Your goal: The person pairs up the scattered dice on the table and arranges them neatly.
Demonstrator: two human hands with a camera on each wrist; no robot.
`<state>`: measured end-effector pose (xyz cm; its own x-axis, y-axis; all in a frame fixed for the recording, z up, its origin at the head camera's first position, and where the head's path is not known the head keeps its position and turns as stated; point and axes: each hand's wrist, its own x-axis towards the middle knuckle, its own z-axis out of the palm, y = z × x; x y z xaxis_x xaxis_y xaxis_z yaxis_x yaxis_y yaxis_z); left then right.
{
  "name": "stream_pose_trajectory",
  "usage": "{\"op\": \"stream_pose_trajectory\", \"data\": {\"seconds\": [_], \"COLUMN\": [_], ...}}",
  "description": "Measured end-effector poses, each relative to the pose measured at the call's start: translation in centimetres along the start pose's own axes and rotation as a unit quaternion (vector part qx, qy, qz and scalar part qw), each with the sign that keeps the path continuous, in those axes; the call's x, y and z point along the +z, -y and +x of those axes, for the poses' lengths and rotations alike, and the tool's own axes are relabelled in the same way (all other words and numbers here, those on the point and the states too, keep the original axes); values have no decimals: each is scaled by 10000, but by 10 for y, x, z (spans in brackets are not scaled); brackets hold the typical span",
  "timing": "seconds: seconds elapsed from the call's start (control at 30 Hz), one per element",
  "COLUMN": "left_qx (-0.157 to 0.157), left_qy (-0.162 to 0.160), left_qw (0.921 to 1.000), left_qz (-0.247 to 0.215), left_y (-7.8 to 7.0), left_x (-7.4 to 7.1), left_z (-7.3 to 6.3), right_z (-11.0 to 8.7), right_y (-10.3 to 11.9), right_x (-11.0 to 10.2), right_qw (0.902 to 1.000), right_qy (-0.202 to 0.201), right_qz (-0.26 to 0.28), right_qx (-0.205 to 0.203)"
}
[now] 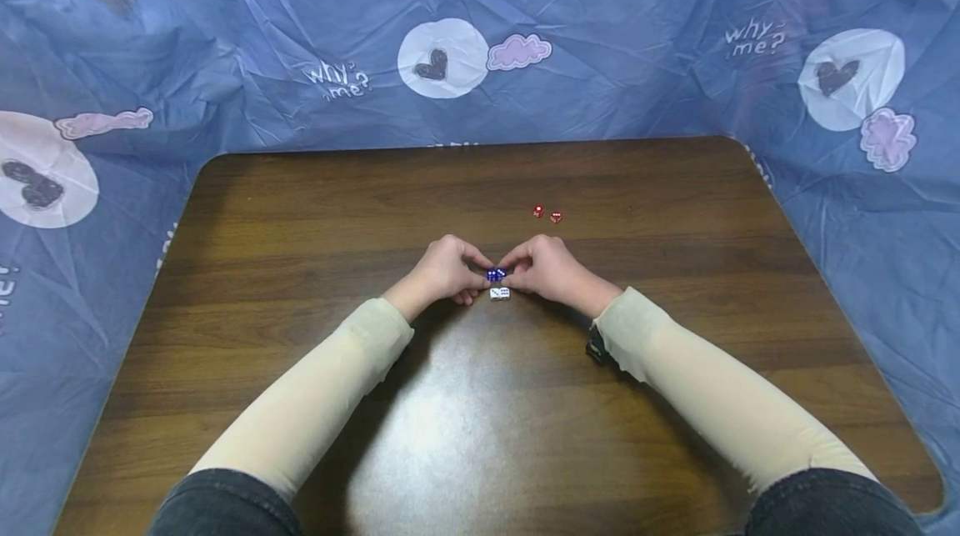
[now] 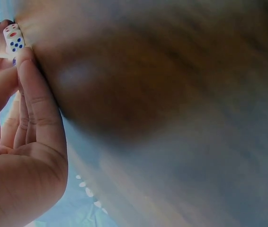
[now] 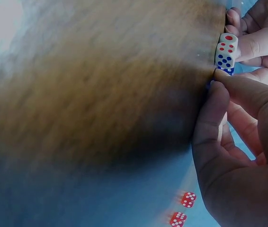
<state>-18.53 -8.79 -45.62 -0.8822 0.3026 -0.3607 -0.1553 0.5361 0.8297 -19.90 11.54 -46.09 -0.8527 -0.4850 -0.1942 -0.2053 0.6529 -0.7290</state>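
Note:
Two blue dice (image 1: 496, 274) sit side by side on the wooden table, between the fingertips of both hands. From the left, the left hand (image 1: 446, 269) pinches one of them with thumb and index finger. The right hand (image 1: 550, 269) pinches the other from the right; in the right wrist view its fingertips hide most of the blue die (image 3: 226, 71). Two white dice (image 1: 499, 293) stand together just on the near side of the blue ones, showing red and blue pips. In the left wrist view the white dice (image 2: 15, 39) appear beyond the left fingertips.
Two red dice (image 1: 547, 214) lie slightly apart on the table (image 1: 337, 211), beyond the right hand. Blue printed cloth (image 1: 285, 44) hangs behind the table's far edge and along its sides. A dark wrist device (image 1: 596, 346) shows under the right sleeve.

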Motion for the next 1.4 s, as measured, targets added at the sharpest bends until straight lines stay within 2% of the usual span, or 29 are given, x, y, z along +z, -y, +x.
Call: {"op": "stream_pose_trajectory", "data": {"seconds": [0.23, 0.6, 0.8, 1.2, 1.4], "left_qx": [66, 331, 346, 226, 156], "left_qy": [243, 234, 68, 55, 43], "left_qw": [9994, 9986, 9987, 9989, 9986], "left_qz": [-231, -325, -374, -417, -502], "left_y": [0, -8, -14, -31, -35], "left_x": [-8, -23, -23, -22, -23], "left_z": [0, 6, 14, 36, 48], "right_z": [0, 0, -1, -1, -1], "right_y": [0, -2, -2, -3, -3], "right_x": [0, 0, 0, 0, -1], "right_qw": [10000, 9999, 9999, 9999, 9999], "right_qy": [38, 18, 16, 41, 8], "right_qz": [65, 79, 43, 36, -18], "right_qx": [53, -64, -118, -122, -107]}}
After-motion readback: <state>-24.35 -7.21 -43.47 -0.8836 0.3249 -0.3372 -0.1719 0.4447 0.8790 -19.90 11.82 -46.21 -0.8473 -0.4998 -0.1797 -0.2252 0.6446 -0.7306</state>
